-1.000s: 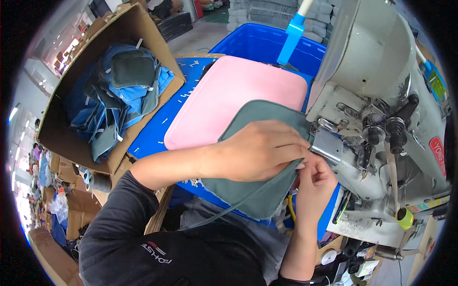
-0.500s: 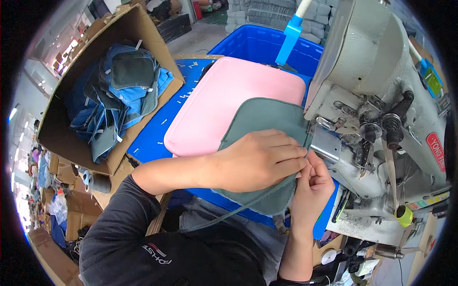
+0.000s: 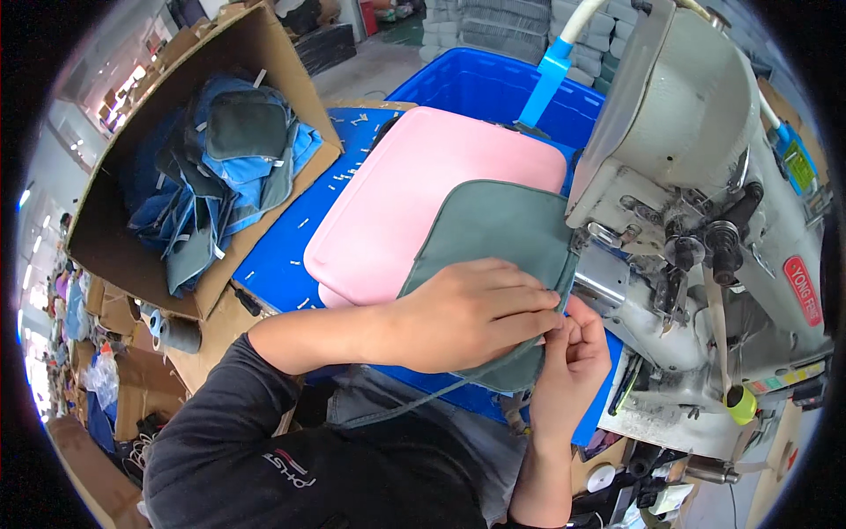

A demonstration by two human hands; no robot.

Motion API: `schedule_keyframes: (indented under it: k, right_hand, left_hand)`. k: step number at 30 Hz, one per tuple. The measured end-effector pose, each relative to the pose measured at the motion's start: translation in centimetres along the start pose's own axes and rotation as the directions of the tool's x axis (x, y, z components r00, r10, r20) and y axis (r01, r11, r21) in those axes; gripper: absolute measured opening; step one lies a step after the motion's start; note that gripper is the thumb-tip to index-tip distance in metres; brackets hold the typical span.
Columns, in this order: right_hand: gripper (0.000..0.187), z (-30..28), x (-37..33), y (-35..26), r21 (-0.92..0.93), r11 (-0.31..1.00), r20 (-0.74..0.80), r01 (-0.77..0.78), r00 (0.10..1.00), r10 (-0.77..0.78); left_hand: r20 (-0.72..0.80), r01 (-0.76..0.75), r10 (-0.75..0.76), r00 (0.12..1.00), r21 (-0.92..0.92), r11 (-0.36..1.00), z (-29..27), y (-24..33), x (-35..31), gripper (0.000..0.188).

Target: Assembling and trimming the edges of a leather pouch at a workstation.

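Note:
A grey-green fabric panel (image 3: 493,220) with rounded corners lies partly over a pink padded piece (image 3: 414,181), its right edge beside the sewing machine (image 3: 696,167). My left hand (image 3: 476,313) rests across the panel, fingers close together and fingertips gripping its right edge. My right hand (image 3: 573,357) pinches the same edge from the right, thumb and forefinger meeting my left fingertips. A narrow grey-green fabric strip (image 3: 410,404) runs from my lap up under my left hand to this edge. What lies between the fingertips is mostly hidden.
A tilted cardboard box (image 3: 211,295) of blue and grey fabric pieces stands at left. Beneath the work is a blue tabletop (image 3: 304,231) with small scraps. A blue bin (image 3: 449,84) stands behind; a grey thread spool (image 3: 181,335) sits near the box.
Both hands have shifted slightly down, drawing the panel's edge a little away from the machine head. The fingers keep hold of the edge. The whole view has tilted slightly.

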State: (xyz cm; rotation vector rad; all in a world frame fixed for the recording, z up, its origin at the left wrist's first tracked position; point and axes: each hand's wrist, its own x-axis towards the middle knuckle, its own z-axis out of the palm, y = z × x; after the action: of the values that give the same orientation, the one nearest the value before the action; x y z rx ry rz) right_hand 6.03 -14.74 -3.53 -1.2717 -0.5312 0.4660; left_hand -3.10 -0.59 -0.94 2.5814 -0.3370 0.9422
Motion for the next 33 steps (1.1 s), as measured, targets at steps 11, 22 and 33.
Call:
schedule_keyframes:
  k: [11,22,33]
  right_hand:
    - [0.016,0.6,1.7,0.9,0.035,0.999,-0.045,0.012,0.999,-0.010]
    - [0.006,-0.4,0.3,-0.2,0.017,0.991,-0.036,-0.131,0.991,0.132]
    - [0.007,-0.2,1.4,1.7,-0.151,0.988,0.026,-0.011,1.000,0.015]
  left_hand:
    - [0.027,-0.019,0.017,0.999,0.075,0.997,0.3,-0.2,0.3,0.039]
    - [-0.024,0.003,-0.002,1.000,0.046,0.999,0.9,-0.3,-0.1,0.037]
    - [0.036,-0.003,0.001,0.999,0.034,0.999,0.5,-0.7,-0.3,0.030]
